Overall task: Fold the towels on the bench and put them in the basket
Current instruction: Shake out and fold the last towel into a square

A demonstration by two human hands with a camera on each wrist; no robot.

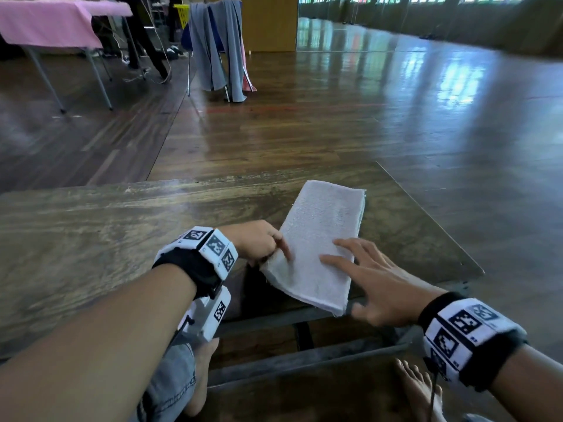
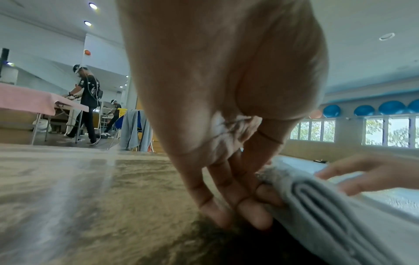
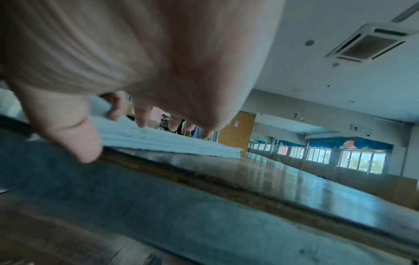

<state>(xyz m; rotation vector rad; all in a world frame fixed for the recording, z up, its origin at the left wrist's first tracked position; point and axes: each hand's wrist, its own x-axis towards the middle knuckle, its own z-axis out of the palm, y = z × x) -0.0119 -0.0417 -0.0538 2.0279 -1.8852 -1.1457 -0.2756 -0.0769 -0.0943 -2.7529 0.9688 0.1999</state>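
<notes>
My left hand (image 1: 259, 240) has its fingers (image 2: 240, 202) curled round the near-left edge of the towel (image 1: 320, 239), pinching the stacked layers there; the left wrist view shows the fingertips tucked against the folded edge. My right hand (image 1: 374, 284) lies with fingers (image 1: 338, 261) straight and spread, flat on top of the towel's near end, grasping nothing; its thumb hangs off the near corner by the counter's edge.

Towel: folded into a long narrow strip. Long axis runs from the near edge of the counter (image 1: 122, 226) away from me, leaning slightly to the right at the far end. Near short end sits at the counter's front edge, slightly over it; far short end lies well inside the top. It occupies the right part of the counter.

Appearance: pale grey-white terry, nubbly pile. Several layers visible as parallel bands along the side in both wrist views (image 3: 172, 143). Near-left corner lifted a little under my left fingers; rest lies flat.

Beyond the counter: wooden floor (image 1: 335, 117), a chair (image 1: 213, 44) draped with grey cloths, a table under a pink cover (image 1: 45, 22).
</notes>
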